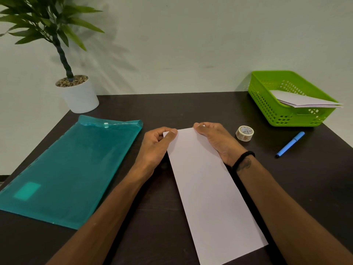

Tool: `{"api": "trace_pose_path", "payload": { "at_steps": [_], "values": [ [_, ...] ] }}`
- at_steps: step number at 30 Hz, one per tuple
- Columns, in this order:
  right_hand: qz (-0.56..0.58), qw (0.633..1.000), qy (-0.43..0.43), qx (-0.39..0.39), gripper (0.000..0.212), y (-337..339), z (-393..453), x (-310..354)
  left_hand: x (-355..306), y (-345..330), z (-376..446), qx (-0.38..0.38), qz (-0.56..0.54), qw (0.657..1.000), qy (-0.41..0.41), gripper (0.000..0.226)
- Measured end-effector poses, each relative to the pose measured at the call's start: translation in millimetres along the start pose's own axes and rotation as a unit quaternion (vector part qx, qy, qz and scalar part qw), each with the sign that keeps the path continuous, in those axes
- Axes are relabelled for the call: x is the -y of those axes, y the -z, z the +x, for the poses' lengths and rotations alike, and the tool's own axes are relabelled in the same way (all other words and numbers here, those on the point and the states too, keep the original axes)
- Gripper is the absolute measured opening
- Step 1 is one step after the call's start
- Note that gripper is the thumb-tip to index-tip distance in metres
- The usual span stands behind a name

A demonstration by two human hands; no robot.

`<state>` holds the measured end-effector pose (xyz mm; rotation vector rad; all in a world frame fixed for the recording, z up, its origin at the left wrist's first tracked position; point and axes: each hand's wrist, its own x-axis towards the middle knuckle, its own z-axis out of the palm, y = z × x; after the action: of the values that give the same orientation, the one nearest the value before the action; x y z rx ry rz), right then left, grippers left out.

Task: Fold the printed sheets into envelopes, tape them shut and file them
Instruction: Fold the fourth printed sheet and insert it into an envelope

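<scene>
Pinching: left hand [155, 144] and right hand [215, 138] each nip a far corner of the folded sheet [208, 188], squaring edges.
Tape roll [244, 133]: just right of right fingers, ready.
Folder [65, 169]: left, awaiting filing.

Lighting: soft, even, moderately bright indoor light. Shadows: feathery leaf shadows from the potted plant [63, 41] fall rightward on the wall [191, 35] (light apparently from the left). Glare: faint sheen on the teal plastic folder [66, 169]. Focus: sharp centrally. Distortion: wide-angle bowing of the dark table [315, 178] edges.
</scene>
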<state>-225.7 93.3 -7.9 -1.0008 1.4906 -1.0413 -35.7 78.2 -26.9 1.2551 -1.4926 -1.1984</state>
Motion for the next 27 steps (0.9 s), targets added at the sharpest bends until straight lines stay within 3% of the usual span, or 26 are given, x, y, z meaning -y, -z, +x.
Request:
{"api": "trace_pose_path", "payload": {
  "at_steps": [7,12,27],
  "values": [
    [0.003,1.0,-0.003,0.001,0.037,-0.9,-0.7,1.1,2.3,0.7,1.0,0.002,-0.002,1.0,0.005,0.018],
    [0.001,1.0,0.001,0.002,0.034,0.1,-0.5,1.0,2.1,0.9,1.8,-0.002,-0.005,1.0,0.01,0.045],
    [0.052,0.999,0.006,0.004,0.039,1.1,1.9,2.0,-0.4,-0.5,1.9,-0.025,-0.007,0.999,0.022,0.056]
  ]
}}
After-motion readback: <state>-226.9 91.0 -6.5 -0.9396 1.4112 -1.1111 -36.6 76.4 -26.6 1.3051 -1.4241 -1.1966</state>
